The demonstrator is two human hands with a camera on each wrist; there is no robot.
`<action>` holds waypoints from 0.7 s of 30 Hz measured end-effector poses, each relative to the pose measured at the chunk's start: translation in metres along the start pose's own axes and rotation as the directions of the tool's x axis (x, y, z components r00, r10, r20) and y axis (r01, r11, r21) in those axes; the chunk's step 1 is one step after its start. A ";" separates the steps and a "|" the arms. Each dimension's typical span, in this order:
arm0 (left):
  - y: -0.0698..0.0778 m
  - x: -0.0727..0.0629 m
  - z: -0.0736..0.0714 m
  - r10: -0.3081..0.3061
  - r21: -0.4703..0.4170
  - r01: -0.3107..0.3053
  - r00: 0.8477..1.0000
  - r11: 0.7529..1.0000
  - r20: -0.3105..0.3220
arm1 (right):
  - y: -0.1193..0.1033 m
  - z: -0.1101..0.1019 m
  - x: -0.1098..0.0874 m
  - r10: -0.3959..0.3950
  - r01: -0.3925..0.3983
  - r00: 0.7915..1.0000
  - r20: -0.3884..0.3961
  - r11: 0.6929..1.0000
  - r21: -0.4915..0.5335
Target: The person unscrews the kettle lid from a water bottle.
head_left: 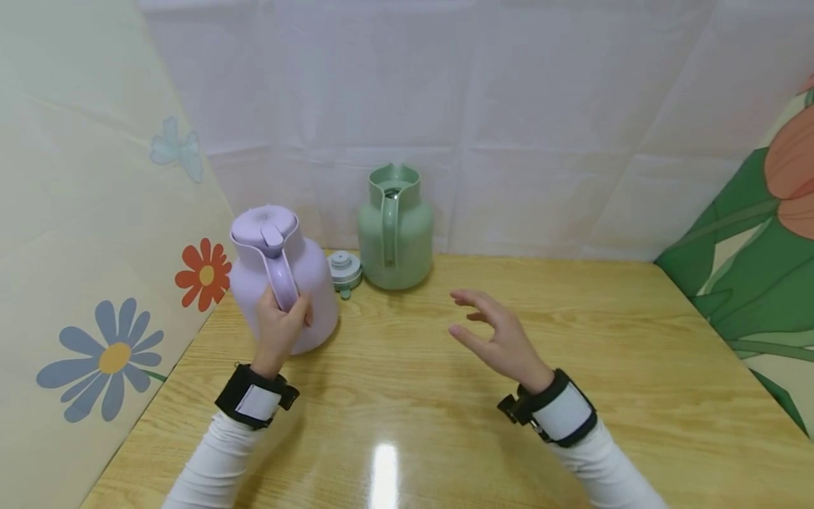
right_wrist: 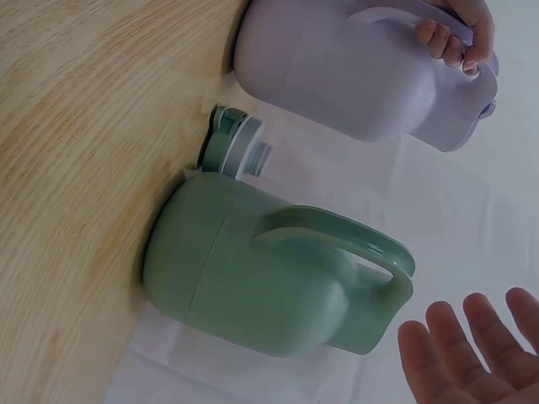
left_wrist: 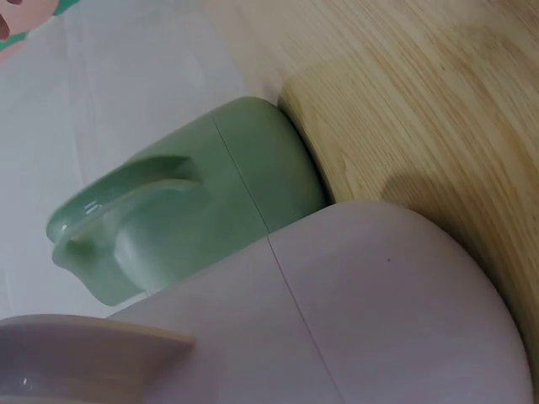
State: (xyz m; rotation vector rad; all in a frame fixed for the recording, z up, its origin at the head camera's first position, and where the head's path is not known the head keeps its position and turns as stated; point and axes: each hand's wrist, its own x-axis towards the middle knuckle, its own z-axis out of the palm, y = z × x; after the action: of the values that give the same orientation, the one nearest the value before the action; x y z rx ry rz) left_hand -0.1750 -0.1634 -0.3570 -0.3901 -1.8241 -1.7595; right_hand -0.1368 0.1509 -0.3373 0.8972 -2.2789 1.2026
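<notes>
My left hand (head_left: 284,326) grips the handle of a lilac thermos jug (head_left: 321,283), which has its lid on and stands on the left of the table. In the right wrist view, the fingers (right_wrist: 442,42) curl round that handle. My right hand (head_left: 502,343) is held over the table with fingers spread and nothing in them. Behind stands a green thermos jug (head_left: 413,240), its mouth uncovered and its handle facing me. Between the two jugs a green and grey stopper lid (head_left: 344,268) lies on the table, grey side up. In the left wrist view the lilac jug (left_wrist: 396,295) overlaps the green one.
The wood-grain table (head_left: 407,382) reaches back to a white cloth backdrop (head_left: 540,141) just behind the green jug. A side panel with printed flowers (head_left: 114,357) borders the table on the left. Another panel with printed tulips (head_left: 763,283) borders it on the right.
</notes>
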 end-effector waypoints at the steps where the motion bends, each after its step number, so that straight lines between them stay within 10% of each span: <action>1: 0.004 -0.002 0.002 0.007 -0.006 -0.007 1.000 1.000 0.002 | -0.001 0.000 0.000 0.000 0.000 1.000 -0.002 1.000 0.002; 11: 0.033 -0.016 0.013 0.093 -0.054 -0.091 0.995 0.994 0.031 | 0.001 0.004 -0.004 0.010 -0.010 1.000 -0.007 1.000 0.019; 21: 0.010 -0.024 0.023 0.178 -0.150 -0.168 0.983 0.974 0.053 | -0.016 0.002 -0.002 0.008 -0.008 1.000 -0.006 1.000 0.025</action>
State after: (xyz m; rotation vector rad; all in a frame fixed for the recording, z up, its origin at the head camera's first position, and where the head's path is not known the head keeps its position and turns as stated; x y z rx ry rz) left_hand -0.1544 -0.1361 -0.3626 -0.6523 -1.6557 -1.7810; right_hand -0.1247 0.1433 -0.3307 0.8935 -2.2689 1.2386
